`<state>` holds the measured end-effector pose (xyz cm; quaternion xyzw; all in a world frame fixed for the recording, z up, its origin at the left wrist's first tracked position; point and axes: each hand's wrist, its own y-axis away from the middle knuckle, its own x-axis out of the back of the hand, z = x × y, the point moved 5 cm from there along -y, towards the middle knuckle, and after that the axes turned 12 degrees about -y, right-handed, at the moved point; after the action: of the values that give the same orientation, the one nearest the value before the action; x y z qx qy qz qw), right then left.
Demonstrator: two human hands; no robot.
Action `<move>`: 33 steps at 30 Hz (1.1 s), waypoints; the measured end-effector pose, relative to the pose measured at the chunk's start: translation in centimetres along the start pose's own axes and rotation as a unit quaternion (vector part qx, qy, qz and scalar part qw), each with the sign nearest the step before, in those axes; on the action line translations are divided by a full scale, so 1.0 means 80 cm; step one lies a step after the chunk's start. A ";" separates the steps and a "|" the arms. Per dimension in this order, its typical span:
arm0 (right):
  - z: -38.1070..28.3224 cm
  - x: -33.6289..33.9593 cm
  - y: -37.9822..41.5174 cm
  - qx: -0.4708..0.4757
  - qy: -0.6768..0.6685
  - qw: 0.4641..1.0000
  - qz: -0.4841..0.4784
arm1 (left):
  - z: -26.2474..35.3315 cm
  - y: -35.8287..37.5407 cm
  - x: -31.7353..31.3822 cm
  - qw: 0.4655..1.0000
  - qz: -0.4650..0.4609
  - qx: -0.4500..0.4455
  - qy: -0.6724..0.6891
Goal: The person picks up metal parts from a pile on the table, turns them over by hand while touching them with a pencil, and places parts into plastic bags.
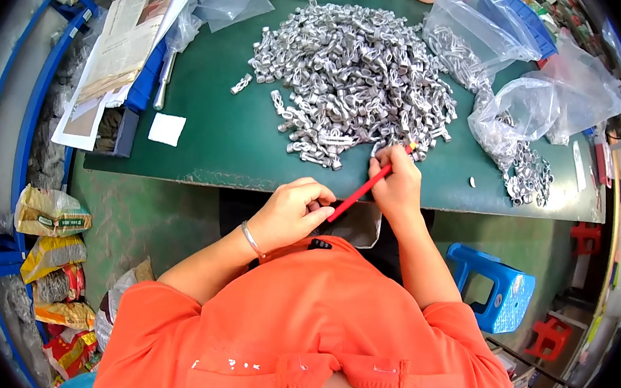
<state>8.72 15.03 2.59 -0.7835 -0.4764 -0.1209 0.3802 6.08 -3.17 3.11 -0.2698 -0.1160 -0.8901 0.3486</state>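
My right hand is closed around a slim red stick at the table's front edge. The stick slants down to the left, and a yellow bit shows beyond my fingers at its upper end. Close to its lower end is my left hand, fingers curled and thumb pressed in; whatever they pinch is too small or hidden to make out. Just beyond my right hand lies a large heap of small grey metal fittings, many with loops. One loose fitting lies left of the heap.
Clear plastic bags and more metal parts lie on the green table at right. Papers top a bin at left, near a white paper square. A blue stool stands below right, sacks at left.
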 end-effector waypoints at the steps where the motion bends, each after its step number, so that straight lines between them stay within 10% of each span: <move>1: 0.005 0.005 0.000 -0.051 -0.099 0.994 0.003 | -0.001 -0.003 -0.001 1.000 0.002 0.001 0.016; 4: 0.022 0.007 0.015 -0.254 -0.422 0.870 -0.017 | 0.001 -0.012 -0.003 0.999 -0.004 0.002 0.032; 8: 0.011 0.007 0.032 -0.278 -0.614 0.736 -0.066 | -0.003 -0.026 -0.012 0.976 -0.024 0.077 0.204; 16: 0.001 -0.003 0.043 -0.315 -0.642 0.696 -0.068 | 0.004 -0.027 -0.005 0.963 0.017 0.009 0.269; 26: 0.002 0.007 0.048 -0.222 -0.498 0.831 -0.112 | 0.013 -0.012 0.011 0.991 0.069 -0.110 0.008; 33: -0.040 -0.023 -0.035 0.131 -0.102 0.984 -0.057 | -0.010 -0.018 0.027 0.987 0.153 -0.038 -0.010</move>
<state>5.97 12.28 5.16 -0.7068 -0.5684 0.0017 0.4213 3.49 -3.66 3.60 -0.3069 -0.0426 -0.8269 0.4693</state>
